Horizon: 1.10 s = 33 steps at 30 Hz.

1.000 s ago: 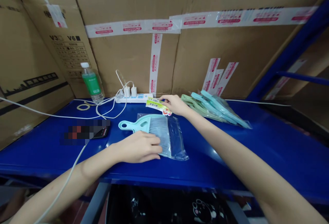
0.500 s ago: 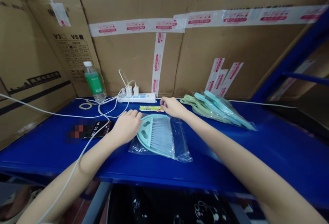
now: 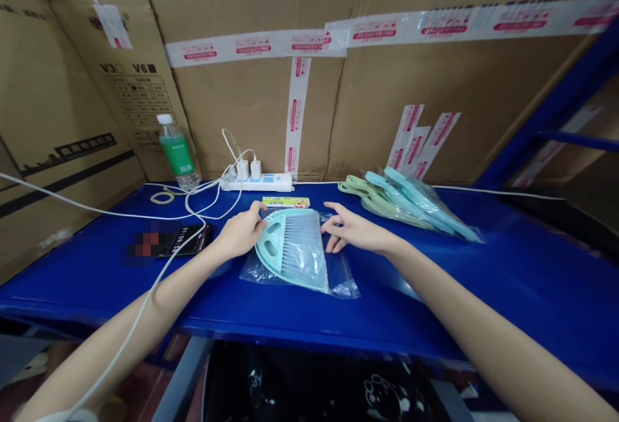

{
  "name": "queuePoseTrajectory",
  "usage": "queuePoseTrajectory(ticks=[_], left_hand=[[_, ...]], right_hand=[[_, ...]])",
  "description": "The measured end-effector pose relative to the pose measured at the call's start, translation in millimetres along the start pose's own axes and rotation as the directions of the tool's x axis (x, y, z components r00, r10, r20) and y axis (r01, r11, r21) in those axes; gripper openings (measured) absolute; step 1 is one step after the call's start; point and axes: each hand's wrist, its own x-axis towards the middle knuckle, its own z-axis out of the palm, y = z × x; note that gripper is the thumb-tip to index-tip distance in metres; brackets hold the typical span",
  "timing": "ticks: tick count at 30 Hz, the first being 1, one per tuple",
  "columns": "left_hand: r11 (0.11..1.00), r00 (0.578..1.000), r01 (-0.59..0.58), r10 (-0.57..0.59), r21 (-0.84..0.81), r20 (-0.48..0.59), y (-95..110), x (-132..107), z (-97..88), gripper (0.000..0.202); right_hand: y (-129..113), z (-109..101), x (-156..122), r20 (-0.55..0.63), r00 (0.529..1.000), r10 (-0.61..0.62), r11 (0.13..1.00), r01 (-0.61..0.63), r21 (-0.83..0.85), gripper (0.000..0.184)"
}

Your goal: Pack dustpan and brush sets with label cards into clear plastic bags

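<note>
A light-blue dustpan and brush set (image 3: 304,249) lies flat in a clear plastic bag (image 3: 344,285) in front of me. The brush has pale bristles, and two oval holes show on its left part. My left hand (image 3: 240,231) is at the upper left edge of the bag, fingers curled in on the plastic there. On the other side, my right hand (image 3: 352,228) hovers at the bag's right edge with its fingers apart, the index finger stretched out. A yellow and white printed label (image 3: 286,202) lies at the top of the bag.
More bagged light-blue and green dustpan sets (image 3: 411,202) lie at the back right. Behind stand a white power strip (image 3: 264,182) with cables and a bottle (image 3: 178,154). A phone (image 3: 191,241) lies left of my hand, crossed by a white cable. Cardboard (image 3: 251,112) walls the blue table (image 3: 416,319).
My right hand has left the label and come down to the bag's right edge, its fingers spreading. My left hand has turned slightly at the bag's left edge.
</note>
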Motion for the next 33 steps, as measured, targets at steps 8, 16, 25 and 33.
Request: queuePoseTrajectory(ticks=[8,16,25,33], left_hand=[[0.988,0.977,-0.146,0.151,0.048,-0.153,11.4,-1.3,-7.5,0.02],[0.732,0.747,-0.624,0.662,0.275,-0.067,31.0,-12.7,-15.3,0.017],[0.605,0.666,-0.419,0.711,0.677,-0.224,34.9,-16.1,-32.4,0.037],[0.85,0.772,0.191,0.179,0.491,-0.61,18.9,-28.6,-61.9,0.031]], right_hand=[[3.0,10.9,5.7,-0.045,0.997,-0.068,0.959,0.078,0.273,0.083],[-1.8,-12.4,6.8,-0.171,0.981,-0.088,0.955,0.132,0.267,0.082],[-9.7,-37.2,-0.8,-0.246,0.956,-0.161,0.968,0.201,0.147,0.078],[-14.5,-33.2,-3.1,-0.281,0.957,-0.077,0.952,0.154,0.266,0.083]])
